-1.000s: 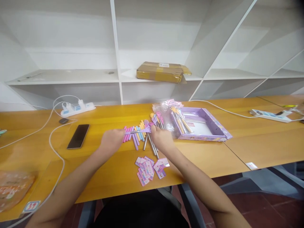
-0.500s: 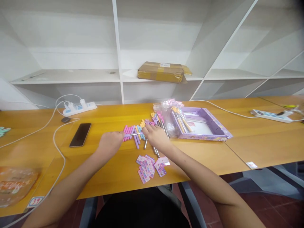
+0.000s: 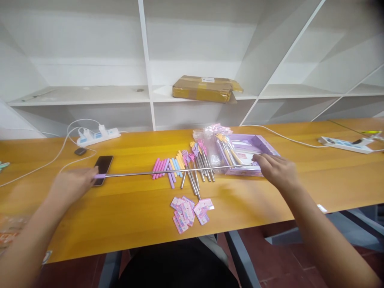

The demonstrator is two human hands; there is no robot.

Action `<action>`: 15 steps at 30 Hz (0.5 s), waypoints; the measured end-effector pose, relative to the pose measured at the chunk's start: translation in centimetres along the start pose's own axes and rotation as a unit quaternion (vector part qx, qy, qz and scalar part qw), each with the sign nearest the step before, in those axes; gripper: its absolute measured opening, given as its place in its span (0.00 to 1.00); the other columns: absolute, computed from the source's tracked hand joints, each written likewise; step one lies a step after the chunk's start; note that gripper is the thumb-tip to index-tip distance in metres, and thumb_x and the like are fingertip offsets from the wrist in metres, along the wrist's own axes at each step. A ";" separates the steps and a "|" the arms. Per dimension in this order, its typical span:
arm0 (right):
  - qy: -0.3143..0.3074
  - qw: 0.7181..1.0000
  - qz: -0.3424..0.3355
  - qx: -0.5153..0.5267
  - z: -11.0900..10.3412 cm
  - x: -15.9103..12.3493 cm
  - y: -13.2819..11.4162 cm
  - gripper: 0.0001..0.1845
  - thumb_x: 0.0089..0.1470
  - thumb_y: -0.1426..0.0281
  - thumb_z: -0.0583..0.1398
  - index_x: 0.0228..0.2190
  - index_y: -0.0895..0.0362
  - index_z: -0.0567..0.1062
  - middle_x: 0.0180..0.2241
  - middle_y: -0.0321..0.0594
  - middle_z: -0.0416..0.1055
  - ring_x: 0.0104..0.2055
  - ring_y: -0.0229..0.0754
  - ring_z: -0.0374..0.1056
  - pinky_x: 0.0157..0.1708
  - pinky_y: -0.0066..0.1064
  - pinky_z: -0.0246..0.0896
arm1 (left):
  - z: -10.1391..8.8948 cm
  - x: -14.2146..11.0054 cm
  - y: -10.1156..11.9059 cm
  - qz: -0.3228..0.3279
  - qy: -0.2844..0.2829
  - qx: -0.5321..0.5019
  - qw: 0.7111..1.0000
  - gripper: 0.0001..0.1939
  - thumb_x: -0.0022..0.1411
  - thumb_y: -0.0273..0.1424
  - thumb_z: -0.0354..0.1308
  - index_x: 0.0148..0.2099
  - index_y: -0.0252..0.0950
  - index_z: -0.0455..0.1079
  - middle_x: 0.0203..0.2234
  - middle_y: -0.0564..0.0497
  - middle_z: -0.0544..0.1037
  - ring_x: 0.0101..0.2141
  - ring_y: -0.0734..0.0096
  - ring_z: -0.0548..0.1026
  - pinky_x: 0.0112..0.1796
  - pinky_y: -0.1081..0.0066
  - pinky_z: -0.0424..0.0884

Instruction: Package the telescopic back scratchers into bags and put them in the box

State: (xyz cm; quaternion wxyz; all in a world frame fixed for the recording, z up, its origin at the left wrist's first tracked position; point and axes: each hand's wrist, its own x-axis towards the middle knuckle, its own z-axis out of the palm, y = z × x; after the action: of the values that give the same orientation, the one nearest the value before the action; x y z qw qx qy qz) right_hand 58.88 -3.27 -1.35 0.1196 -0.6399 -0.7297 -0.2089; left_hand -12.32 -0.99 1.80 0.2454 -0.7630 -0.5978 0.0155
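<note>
My left hand (image 3: 72, 183) grips the purple handle end of a telescopic back scratcher (image 3: 177, 172), near a black phone (image 3: 103, 165). My right hand (image 3: 274, 169) pinches the other end, in front of the purple box (image 3: 264, 146). The thin metal rod is drawn out long and runs level above the table between both hands. Under it lies a heap of collapsed scratchers (image 3: 186, 166) with pink, purple, yellow and blue handles. A pile of small pink and purple cards (image 3: 190, 213) lies near the table's front edge.
Clear plastic bags (image 3: 213, 142) with more scratchers lean on the purple box. A white power strip (image 3: 97, 137) with cables sits at the back left, another power strip (image 3: 345, 145) at the right. A brown parcel (image 3: 205, 89) rests on the white shelf behind.
My hands have moved far apart, left hand leftward and right hand rightward, pulling the scratcher's rod from short to fully extended.
</note>
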 end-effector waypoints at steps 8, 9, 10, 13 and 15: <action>-0.039 0.997 -0.054 -0.045 0.5 -2.0 -0.1 0.22 0.63 0.80 0.50 0.51 0.58 0.77 0.46 0.48 0.80 0.34 0.46 0.69 0.34 0.36 0.53 | 0.6 -0.2 2.0 0.006 -0.022 -0.066 0.998 0.12 0.68 0.36 0.52 0.38 0.39 0.75 0.31 0.48 0.82 0.32 0.62 0.75 0.31 0.71 0.51; -0.043 0.997 -0.051 -0.048 0.5 -2.2 0.0 0.22 0.63 0.81 0.50 0.51 0.58 0.77 0.46 0.48 0.80 0.33 0.46 0.69 0.33 0.36 0.52 | 0.6 -0.1 2.0 0.008 -0.017 -0.070 0.997 0.12 0.69 0.36 0.52 0.38 0.39 0.75 0.31 0.48 0.82 0.33 0.61 0.76 0.32 0.71 0.51; -0.045 0.996 -0.049 -0.052 0.5 -2.4 0.1 0.21 0.62 0.81 0.50 0.50 0.57 0.77 0.45 0.48 0.80 0.32 0.45 0.68 0.31 0.36 0.50 | 0.6 -0.1 1.9 0.008 -0.014 -0.069 0.997 0.12 0.70 0.36 0.51 0.38 0.40 0.75 0.32 0.49 0.83 0.34 0.61 0.77 0.32 0.71 0.52; -0.051 0.997 -0.038 -0.050 0.9 -3.0 0.7 0.21 0.61 0.80 0.51 0.49 0.56 0.76 0.45 0.46 0.79 0.27 0.43 0.66 0.27 0.35 0.46 | 0.6 -0.2 1.8 0.021 -0.022 -0.052 0.998 0.15 0.72 0.37 0.49 0.39 0.40 0.76 0.33 0.49 0.84 0.36 0.59 0.79 0.31 0.70 0.52; -0.049 0.998 -0.029 -0.031 1.2 -3.2 0.8 0.21 0.61 0.79 0.51 0.51 0.55 0.75 0.47 0.46 0.79 0.26 0.43 0.66 0.26 0.35 0.45 | 0.5 -0.2 1.9 0.033 -0.029 -0.049 0.998 0.17 0.73 0.38 0.48 0.39 0.40 0.76 0.33 0.47 0.84 0.36 0.58 0.79 0.31 0.69 0.53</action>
State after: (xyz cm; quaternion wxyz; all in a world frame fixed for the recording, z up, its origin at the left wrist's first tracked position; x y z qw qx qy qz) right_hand 60.26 -5.49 -3.71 0.0577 -0.6313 -0.7462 -0.2033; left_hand -10.81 -1.37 0.58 0.1901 -0.7923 -0.5795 0.0162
